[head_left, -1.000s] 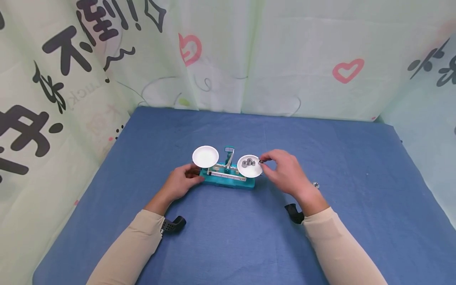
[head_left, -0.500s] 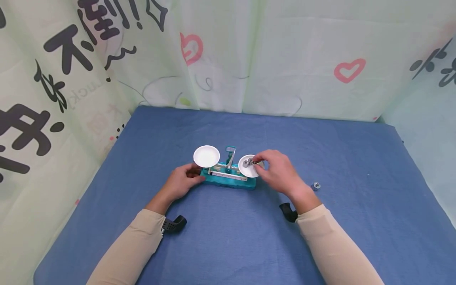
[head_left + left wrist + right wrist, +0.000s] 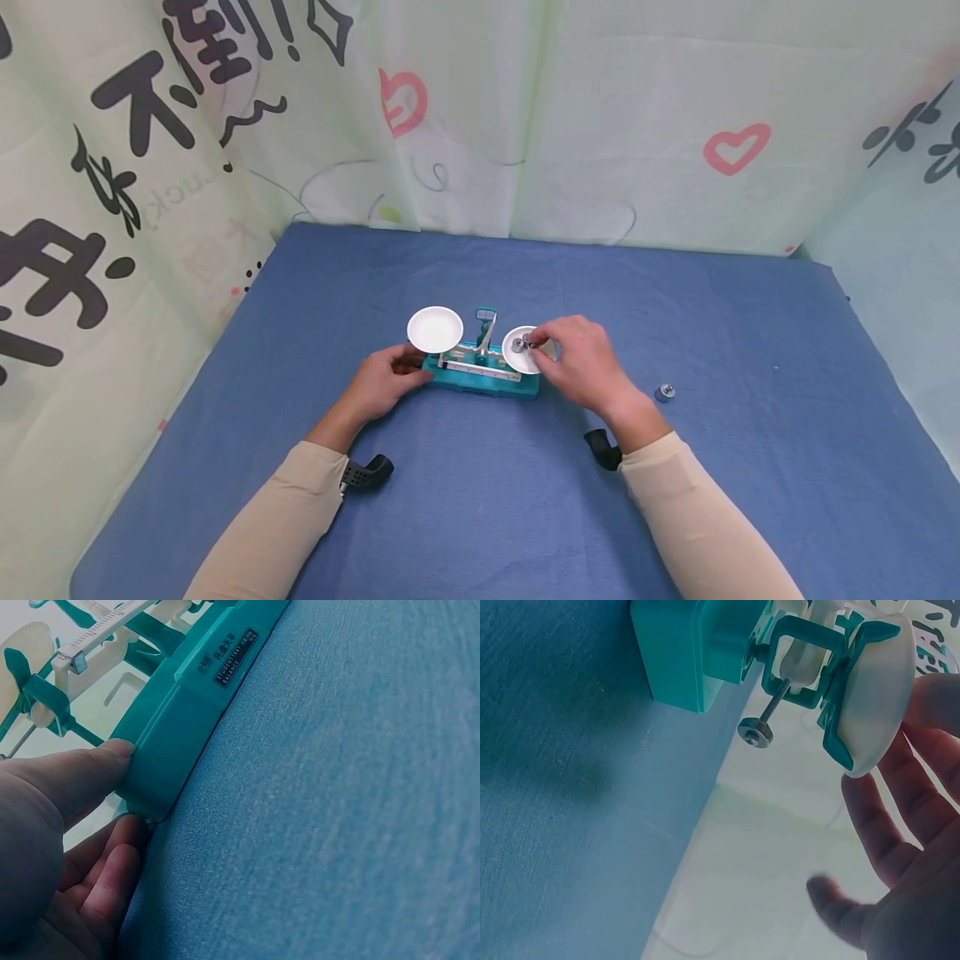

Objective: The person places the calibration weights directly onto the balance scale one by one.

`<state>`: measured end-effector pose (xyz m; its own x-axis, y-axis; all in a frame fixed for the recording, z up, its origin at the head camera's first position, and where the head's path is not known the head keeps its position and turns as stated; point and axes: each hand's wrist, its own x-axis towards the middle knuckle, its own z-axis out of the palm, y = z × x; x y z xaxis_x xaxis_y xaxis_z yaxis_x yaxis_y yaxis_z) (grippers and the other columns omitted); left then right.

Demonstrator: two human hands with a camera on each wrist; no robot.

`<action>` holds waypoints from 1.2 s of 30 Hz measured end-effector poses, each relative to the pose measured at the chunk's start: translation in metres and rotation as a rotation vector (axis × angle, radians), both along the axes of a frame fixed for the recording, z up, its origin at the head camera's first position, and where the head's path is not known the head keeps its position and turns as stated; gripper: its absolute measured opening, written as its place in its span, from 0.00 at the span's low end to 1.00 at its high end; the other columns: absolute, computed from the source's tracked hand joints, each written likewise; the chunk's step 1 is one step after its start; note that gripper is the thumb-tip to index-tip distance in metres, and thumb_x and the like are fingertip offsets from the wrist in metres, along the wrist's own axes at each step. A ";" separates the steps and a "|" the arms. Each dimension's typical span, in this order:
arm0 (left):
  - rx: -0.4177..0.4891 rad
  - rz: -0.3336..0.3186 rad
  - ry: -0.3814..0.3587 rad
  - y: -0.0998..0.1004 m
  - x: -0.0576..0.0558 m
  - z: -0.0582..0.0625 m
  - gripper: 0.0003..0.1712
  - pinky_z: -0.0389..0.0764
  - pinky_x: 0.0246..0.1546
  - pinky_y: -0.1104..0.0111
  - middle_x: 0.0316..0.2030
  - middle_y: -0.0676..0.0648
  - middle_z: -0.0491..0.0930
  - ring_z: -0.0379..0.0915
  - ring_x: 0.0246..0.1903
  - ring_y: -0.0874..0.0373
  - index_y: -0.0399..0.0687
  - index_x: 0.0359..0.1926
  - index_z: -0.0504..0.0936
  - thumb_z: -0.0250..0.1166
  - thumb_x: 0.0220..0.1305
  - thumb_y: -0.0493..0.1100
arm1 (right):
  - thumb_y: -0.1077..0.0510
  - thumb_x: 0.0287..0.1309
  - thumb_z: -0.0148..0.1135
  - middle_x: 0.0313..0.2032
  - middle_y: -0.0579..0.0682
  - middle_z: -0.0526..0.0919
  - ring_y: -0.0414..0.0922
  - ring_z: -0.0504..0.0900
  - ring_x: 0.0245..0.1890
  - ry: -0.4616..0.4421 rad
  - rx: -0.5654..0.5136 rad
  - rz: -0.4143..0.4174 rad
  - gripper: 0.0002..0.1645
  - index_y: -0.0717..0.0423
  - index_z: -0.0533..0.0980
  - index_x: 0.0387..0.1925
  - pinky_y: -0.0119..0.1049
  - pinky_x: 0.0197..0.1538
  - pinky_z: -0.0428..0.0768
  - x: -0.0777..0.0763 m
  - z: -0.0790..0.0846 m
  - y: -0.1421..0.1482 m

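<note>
A teal student balance point(image 3: 480, 383) stands mid-table with two white pans. Its left pan point(image 3: 435, 329) is bare. My left hand point(image 3: 377, 385) grips the left end of the base, thumb on one face and fingers round the corner, as the left wrist view shows on the teal base point(image 3: 169, 750). Over the right pan point(image 3: 514, 362), my right hand point(image 3: 588, 362) pinches a small metal weight, mostly hidden by the fingertips, close beside other metal weights point(image 3: 517, 344). From the right wrist, the pan's underside point(image 3: 877, 697) hides the pinching fingertips; the other fingers point(image 3: 874, 825) spread below the rim.
One larger metal weight point(image 3: 664, 392) stands on the blue cloth point(image 3: 480, 500) right of the balance. A small adjusting nut point(image 3: 755, 733) sticks out at the balance's right end. Printed curtains point(image 3: 600, 125) border the table at the back and sides.
My right hand has moved left from the right pan's rim to over the weights, bringing the small weight with it. The loose weight on the cloth now shows fully. My left hand stays put.
</note>
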<state>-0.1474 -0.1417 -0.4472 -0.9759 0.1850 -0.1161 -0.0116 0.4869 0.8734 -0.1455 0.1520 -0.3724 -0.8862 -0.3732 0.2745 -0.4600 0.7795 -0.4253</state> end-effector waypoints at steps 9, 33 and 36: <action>-0.011 0.009 -0.014 0.001 0.000 -0.001 0.24 0.77 0.53 0.55 0.53 0.42 0.82 0.79 0.50 0.50 0.39 0.59 0.79 0.70 0.65 0.43 | 0.62 0.61 0.68 0.43 0.53 0.86 0.56 0.76 0.50 -0.036 0.022 -0.028 0.06 0.55 0.86 0.39 0.68 0.64 0.54 0.003 -0.002 -0.003; -0.016 0.014 -0.002 0.001 0.000 -0.002 0.23 0.78 0.52 0.55 0.52 0.42 0.82 0.79 0.49 0.50 0.39 0.58 0.80 0.71 0.64 0.43 | 0.63 0.61 0.68 0.41 0.54 0.87 0.56 0.77 0.49 -0.035 0.024 -0.052 0.07 0.59 0.85 0.41 0.67 0.66 0.55 0.003 0.000 -0.003; -0.013 0.013 -0.002 0.000 0.000 -0.002 0.23 0.78 0.52 0.55 0.52 0.42 0.82 0.79 0.49 0.50 0.39 0.58 0.80 0.71 0.65 0.43 | 0.63 0.61 0.68 0.41 0.56 0.86 0.57 0.79 0.47 -0.031 -0.024 -0.039 0.08 0.62 0.84 0.42 0.62 0.63 0.64 0.003 0.001 0.002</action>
<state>-0.1477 -0.1412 -0.4490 -0.9779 0.1709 -0.1203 -0.0195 0.4984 0.8667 -0.1420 0.1543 -0.3714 -0.9079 -0.3322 0.2555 -0.4163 0.7857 -0.4577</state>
